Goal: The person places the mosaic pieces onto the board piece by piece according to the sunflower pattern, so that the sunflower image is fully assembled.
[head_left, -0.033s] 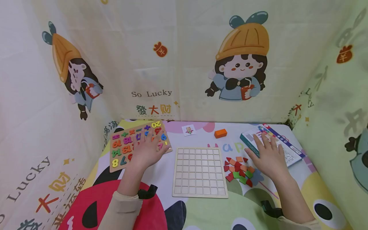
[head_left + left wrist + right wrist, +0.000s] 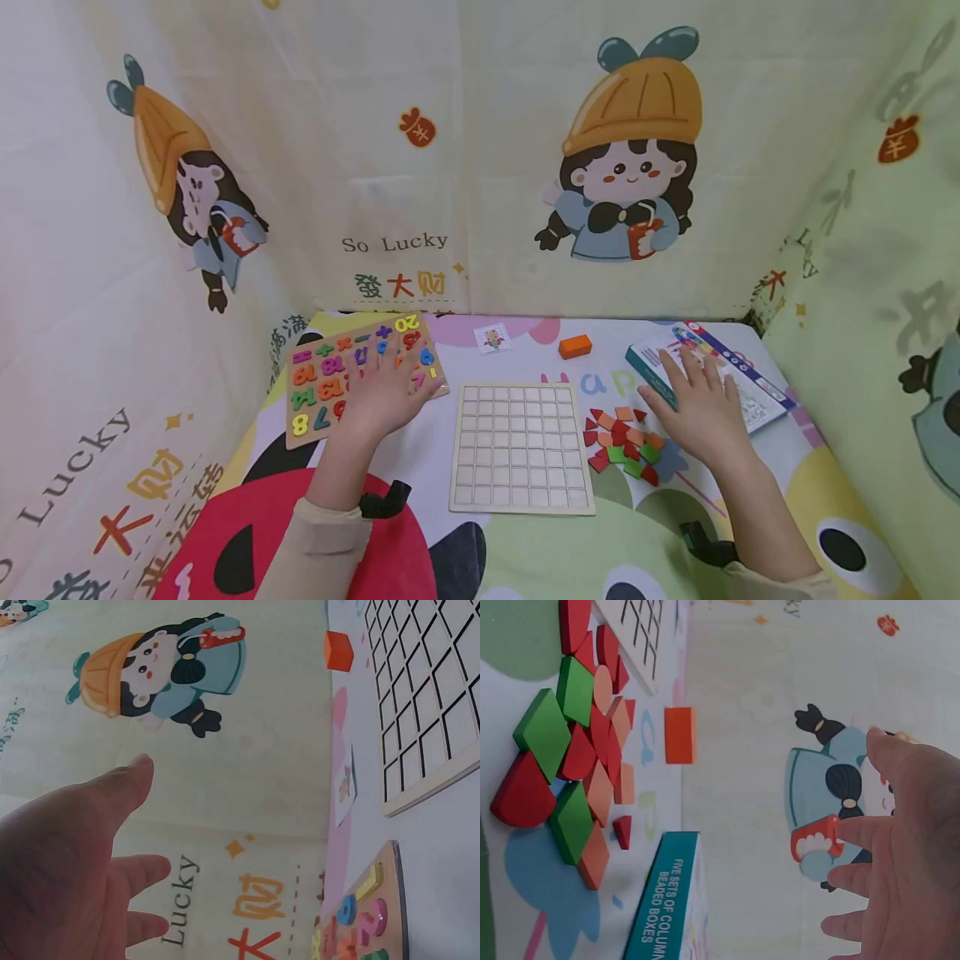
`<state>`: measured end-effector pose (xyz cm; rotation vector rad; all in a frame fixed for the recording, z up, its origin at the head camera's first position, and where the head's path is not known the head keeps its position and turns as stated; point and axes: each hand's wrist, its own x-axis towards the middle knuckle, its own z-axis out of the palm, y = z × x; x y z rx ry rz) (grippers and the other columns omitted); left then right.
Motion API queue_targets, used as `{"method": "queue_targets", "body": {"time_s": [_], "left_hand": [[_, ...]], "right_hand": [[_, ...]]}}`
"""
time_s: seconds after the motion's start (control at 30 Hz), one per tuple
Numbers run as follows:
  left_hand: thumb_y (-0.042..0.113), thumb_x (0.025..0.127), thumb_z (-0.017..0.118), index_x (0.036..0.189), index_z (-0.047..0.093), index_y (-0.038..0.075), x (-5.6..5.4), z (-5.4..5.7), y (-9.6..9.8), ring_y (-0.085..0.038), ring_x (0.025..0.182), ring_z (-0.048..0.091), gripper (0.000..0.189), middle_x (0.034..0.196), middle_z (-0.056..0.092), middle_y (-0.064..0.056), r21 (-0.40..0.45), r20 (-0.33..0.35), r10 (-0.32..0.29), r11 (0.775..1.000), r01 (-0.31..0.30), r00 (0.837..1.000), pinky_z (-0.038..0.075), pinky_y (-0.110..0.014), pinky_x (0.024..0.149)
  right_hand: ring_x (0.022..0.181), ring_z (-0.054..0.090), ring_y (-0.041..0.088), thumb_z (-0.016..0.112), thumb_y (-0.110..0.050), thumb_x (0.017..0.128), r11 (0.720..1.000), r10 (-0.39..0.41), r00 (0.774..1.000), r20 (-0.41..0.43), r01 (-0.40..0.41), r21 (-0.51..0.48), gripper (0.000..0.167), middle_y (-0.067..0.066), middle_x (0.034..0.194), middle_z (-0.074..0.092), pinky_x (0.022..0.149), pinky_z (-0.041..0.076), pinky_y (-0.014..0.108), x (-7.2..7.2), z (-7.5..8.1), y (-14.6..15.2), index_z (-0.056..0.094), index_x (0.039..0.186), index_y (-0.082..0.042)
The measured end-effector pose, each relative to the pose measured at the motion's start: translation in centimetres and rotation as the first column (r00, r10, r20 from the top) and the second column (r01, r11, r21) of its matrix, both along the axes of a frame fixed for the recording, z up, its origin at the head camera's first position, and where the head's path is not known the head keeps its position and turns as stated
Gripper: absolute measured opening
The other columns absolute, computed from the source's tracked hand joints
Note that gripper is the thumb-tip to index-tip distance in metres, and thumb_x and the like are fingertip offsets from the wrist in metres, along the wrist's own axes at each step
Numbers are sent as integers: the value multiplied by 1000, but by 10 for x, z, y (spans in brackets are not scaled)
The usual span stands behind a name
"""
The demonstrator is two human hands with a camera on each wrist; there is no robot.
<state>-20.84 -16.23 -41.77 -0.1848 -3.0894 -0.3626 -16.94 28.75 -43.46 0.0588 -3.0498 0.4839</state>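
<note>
Left hand [image 2: 386, 396]: empty, fingers spread wide, above wooden number puzzle [image 2: 315, 380], far-left corner of tabletop [image 2: 412, 462]. Right hand [image 2: 702, 408]: empty, likewise wide, above "Column Beaded Boxes" carton [image 2: 761, 402], far-right corner. Handling advice: lift both palms level, lest they nudge carton or numerals [image 2: 301, 426].

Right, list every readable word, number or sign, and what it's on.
"So Lucky": backdrop
"發大财": backdrop
"¥": backdrop's red pouches
"FIVE SETS OF COLUMN BEADED BOXES": box, teal side
"20", "8", "+", "×", "−": number board; others unclear or behind the left hand
"ap": tablecloth
Too small or cut off: box-top print, other backdrop characters.
</note>
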Motion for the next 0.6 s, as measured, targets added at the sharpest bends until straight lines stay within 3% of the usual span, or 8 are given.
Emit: {"method": "queue_targets", "body": {"time_s": [0.13, 0.23, 0.43, 0.6], "left_hand": [[71, 92, 44, 158, 24, 25, -4, -6, 0, -44, 152, -9, 83, 167, 6, -15, 38, 39, -12, 999, 11, 999, -8, -70, 117], [68, 94, 43, 158, 27, 21, -12, -17, 1, -45, 152, -5, 81, 166, 12, -17, 75, 67, -40, 997, 35, 997, -3, -68, 119], [61, 96, 48, 157, 31, 24, -23, -50, 4, -40, 153, 13, 73, 165, 23, -12, 195, 134, -125, 976, 97, 983, 14, -66, 119], [63, 96, 47, 156, 31, 31, -26, -83, 9, -33, 153, 18, 70, 164, 25, -7, 265, 193, -234, 947, 179, 953, 23, -61, 120]], "right_hand": [[146, 12, 55, 40, -61, 99, 997, 39, 998, 41, -36, -70, 79, 27, 162, 16, 111, 11, 77, 0, -4, 2, 25, 157, -11], [141, 28, 53, 45, -58, 99, 985, 86, 992, 95, -71, -157, 74, 26, 157, 31, 107, 27, 74, -5, -8, 6, 36, 153, -9], [113, 60, 38, 61, -40, 97, 955, 163, 969, 188, -107, -278, 53, 19, 130, 62, 89, 56, 53, -20, -30, 15, 55, 139, -10], [104, 61, 26, 67, -35, 94, 944, 162, 939, 304, -57, -325, 48, 15, 126, 64, 78, 57, 37, -33, -46, 19, 58, 137, -15]]}}
